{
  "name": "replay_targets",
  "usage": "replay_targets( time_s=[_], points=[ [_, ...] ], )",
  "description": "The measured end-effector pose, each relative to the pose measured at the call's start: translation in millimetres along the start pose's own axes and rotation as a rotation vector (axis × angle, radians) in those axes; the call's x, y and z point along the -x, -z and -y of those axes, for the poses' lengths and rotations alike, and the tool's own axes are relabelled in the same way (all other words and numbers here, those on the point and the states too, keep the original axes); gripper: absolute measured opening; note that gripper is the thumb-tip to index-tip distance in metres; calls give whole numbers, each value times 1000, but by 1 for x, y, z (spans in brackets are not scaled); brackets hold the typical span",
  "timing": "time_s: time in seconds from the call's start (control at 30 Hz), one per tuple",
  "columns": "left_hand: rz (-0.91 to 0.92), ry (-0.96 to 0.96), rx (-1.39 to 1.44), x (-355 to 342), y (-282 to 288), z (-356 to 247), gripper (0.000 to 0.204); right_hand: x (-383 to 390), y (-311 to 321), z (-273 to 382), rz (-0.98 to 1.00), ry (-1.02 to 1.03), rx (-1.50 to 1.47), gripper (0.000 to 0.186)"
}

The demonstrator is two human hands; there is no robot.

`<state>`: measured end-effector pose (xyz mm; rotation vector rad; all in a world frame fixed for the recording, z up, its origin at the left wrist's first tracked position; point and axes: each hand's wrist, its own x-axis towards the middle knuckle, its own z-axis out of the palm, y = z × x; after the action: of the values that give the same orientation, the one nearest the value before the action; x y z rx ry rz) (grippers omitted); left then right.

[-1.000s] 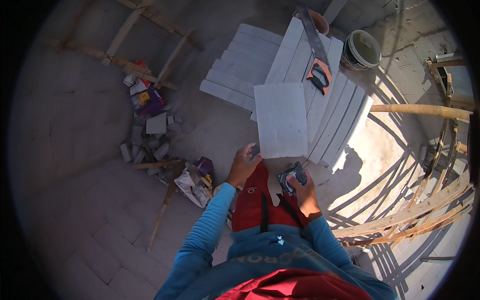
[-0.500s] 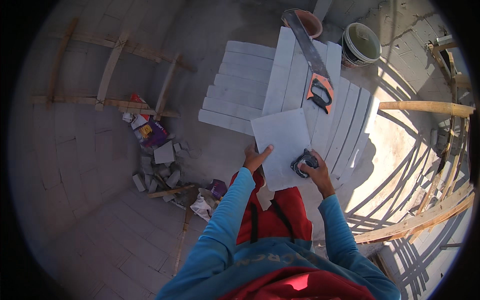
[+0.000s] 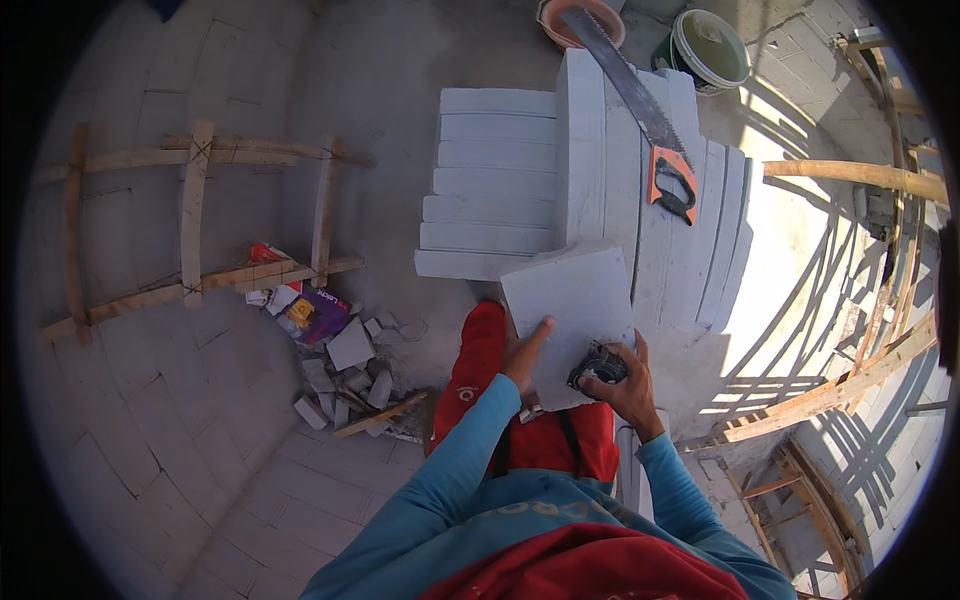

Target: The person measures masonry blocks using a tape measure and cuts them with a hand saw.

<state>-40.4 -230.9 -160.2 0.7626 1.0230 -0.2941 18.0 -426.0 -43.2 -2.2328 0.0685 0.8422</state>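
Note:
A white, light concrete block (image 3: 570, 300) rests above my red-trousered thighs, its flat face toward me and its far edge on or beside the stacked blocks. My left hand (image 3: 524, 358) grips its left edge, thumb over the face; the other fingers are hidden behind it. In my right hand (image 3: 633, 388) is a compact black tape measure (image 3: 597, 368), gripped against the block's lower right part. No drawn-out blade shows. Beyond lies a handsaw (image 3: 640, 110) with an orange and black handle (image 3: 671, 184), on the stack of long white blocks (image 3: 580, 150).
Behind the stack stand an orange-brown basin (image 3: 606, 18) and a bucket (image 3: 708, 48). Left are block offcuts (image 3: 350, 345), a purple bag (image 3: 318, 312) and a wooden frame (image 3: 192, 215) by the wall. A wooden pole (image 3: 850, 176) juts in from the right.
The view has shifted, and the block has tilted so its far edge shows. My left leg now reaches farther left. Both hands keep their holds, the tape measure sitting slightly lower.

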Motion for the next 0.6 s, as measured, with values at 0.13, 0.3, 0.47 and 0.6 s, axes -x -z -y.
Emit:
replay_targets(
  time_s=[0.13, 0.3, 0.47, 0.6],
  points=[
    [-75, -129, -88, -6, 89, -65, 78, -8, -69, 63, 11, 129, -3, 68],
    [-171, -101, -237, -67, 151, -155, 84, -85, -160, 92, 73, 119, -146, 71],
    [-121, -166, -384, -172, 159, -198, 79, -189, -220, 63, 113, 73, -179, 72],
    [-43, -153, -434, -249, 180, -192, 89, -240, -245, 45, 149, -35, -335, 74]
  ],
)
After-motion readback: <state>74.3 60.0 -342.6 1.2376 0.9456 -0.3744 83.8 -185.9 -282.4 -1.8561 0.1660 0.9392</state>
